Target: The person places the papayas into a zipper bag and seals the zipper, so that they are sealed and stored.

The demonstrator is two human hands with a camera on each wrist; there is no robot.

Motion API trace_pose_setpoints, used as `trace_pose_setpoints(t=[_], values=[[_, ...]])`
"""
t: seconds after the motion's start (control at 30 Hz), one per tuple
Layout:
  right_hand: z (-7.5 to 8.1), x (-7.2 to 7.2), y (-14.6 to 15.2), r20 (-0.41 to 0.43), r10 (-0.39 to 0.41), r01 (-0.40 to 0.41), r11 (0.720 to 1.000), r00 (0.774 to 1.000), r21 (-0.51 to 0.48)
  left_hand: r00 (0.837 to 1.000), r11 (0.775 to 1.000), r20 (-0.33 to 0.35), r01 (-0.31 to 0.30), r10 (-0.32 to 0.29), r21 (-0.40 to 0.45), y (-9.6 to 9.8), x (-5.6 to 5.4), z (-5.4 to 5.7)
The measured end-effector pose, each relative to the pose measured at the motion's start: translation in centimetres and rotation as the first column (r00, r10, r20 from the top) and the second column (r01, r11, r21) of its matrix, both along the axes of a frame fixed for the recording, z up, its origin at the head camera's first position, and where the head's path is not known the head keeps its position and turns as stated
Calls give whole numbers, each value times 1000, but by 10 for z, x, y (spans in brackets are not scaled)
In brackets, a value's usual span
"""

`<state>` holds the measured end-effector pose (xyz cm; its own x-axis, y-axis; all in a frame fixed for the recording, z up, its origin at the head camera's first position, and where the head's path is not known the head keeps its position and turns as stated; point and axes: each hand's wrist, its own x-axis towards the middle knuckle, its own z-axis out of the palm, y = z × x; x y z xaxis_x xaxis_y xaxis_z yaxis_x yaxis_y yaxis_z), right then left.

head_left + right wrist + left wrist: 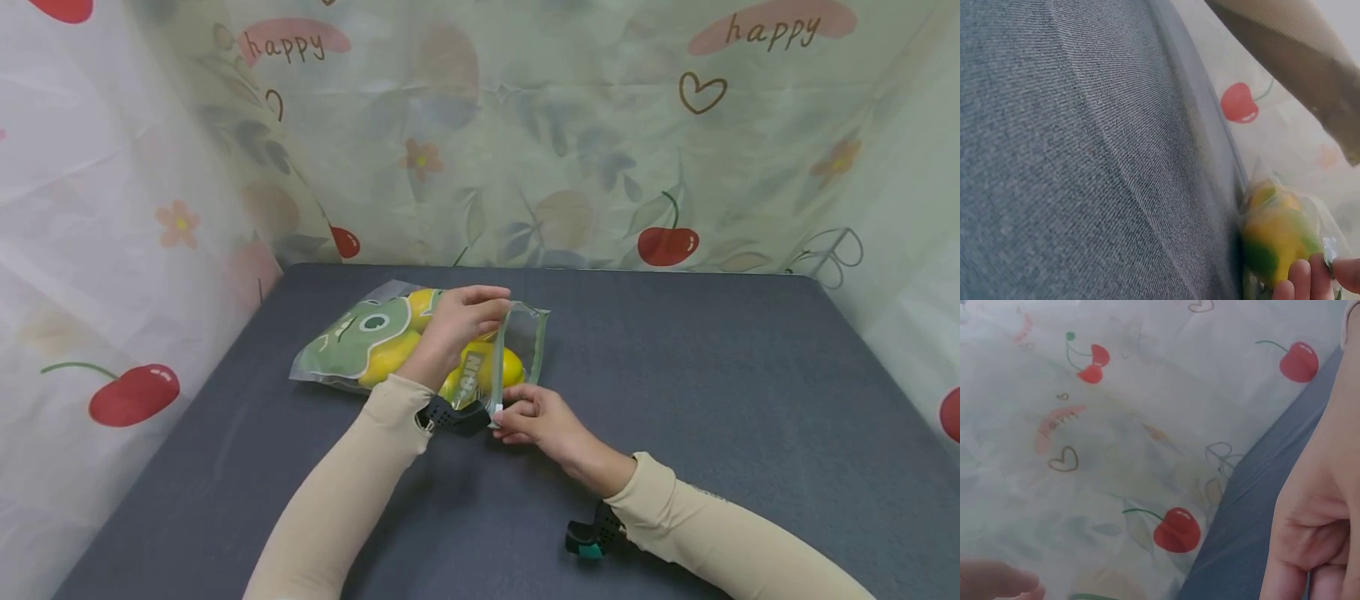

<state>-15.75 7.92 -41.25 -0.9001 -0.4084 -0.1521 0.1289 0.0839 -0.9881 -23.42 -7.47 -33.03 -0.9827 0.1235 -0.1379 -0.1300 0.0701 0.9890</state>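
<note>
A clear plastic zip bag [337, 342] with a green printed cartoon face lies on its side, its mouth to the right. Yellow fruit [386, 357] shows inside, with green patches on it in the right wrist view. At the far end of the bag's mouth, my left hand [459, 325] grips the edge. My right hand [547, 425] pinches the near corner of the mouth, where a small white zip slider [498, 410] sits. The left wrist view shows my right hand [1319, 506] close by and left fingertips [997, 578], but no bag.
The bag lies on a dark grey cloth-covered table [675, 367]. Behind it hangs a printed curtain [495, 133] with cherries and flowers. Black wrist cameras are strapped under both wrists, the left one [453, 415] close to the bag's near corner.
</note>
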Motion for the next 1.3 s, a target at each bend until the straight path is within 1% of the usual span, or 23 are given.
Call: trace_pose_setpoints(t=[0.1,0.2,0.33,0.47,0.6,0.77,0.87,1.0,1.1,1.2,1.3], values=[[0,0,1,2,5,-5,1000,1000,1,999,1000,-33,0,0,-3,-6,7,5],[0,-1,3,5,13,-13,1000,1000,9,997,1000,-76,6,-7,-18,-13,17,13],[0,-3,7,-3,14,-14,999,1000,32,988,999,-148,45,-49,-28,-19,33,20],[0,-4,11,-11,6,-5,999,1000,48,975,992,-184,115,-121,-43,-23,52,22],[1,-5,13,-14,3,-2,999,1000,49,970,984,-168,168,-176,-62,-27,71,18],[1,-6,17,-13,-9,10,998,1000,56,964,973,-135,226,-230,-50,-30,86,5],[1,-6,19,-10,-17,18,997,1000,69,955,962,-117,270,-273,-39,-28,93,-8],[1,-6,19,-14,-20,21,997,1000,77,948,951,-74,305,-309,-54,-25,102,-29],[0,-6,19,-14,-17,18,997,1000,72,944,941,-5,330,-331,-72,-22,107,-45],[0,-6,18,-15,-21,22,997,1000,77,938,936,80,344,-338,-72,-21,112,-60],[1,-6,18,-21,-25,26,997,999,75,936,944,157,327,-316,-47,-21,113,-71]])
